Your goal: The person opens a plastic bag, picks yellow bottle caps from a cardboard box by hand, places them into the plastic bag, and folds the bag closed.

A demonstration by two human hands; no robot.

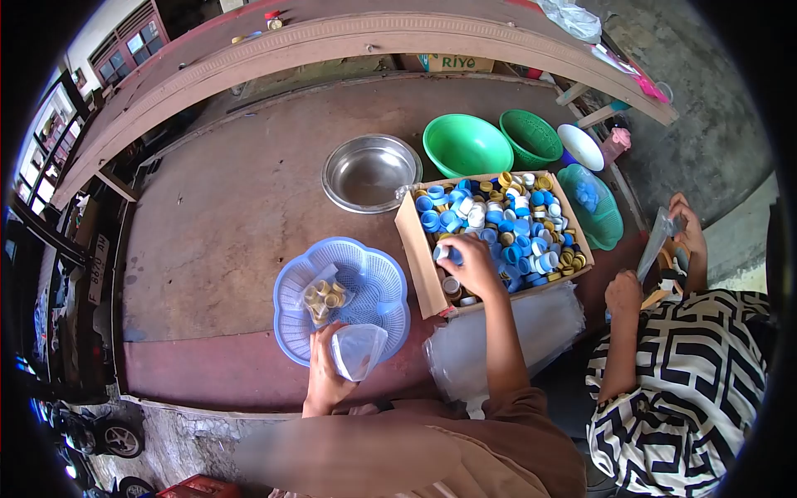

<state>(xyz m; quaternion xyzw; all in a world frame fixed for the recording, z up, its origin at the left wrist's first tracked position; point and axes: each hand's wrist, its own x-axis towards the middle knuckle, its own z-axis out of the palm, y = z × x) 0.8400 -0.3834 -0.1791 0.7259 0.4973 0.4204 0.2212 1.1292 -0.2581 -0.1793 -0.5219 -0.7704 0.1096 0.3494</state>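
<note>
My left hand (326, 373) holds a clear plastic bag (359, 349) at the near edge of a blue flower-shaped basket (284, 314). Inside that basket lies a small clear bag of yellowish caps (324, 299). My right hand (471, 264) is over the left part of a cardboard box (413, 241), its fingers closed on a pale bottle cap (448, 254). Blue, white and yellow caps (519, 220) fill the box. Flat clear plastic bags (506, 340) lie in front of the box, partly under my right forearm.
Behind the box stand a steel bowl (371, 174), a green bowl (468, 145), a dark green basket (530, 137) and a white bowl (580, 148). A green tray (602, 217) is right of it. A co-worker in a patterned top (681, 390) holds a plastic bag at right.
</note>
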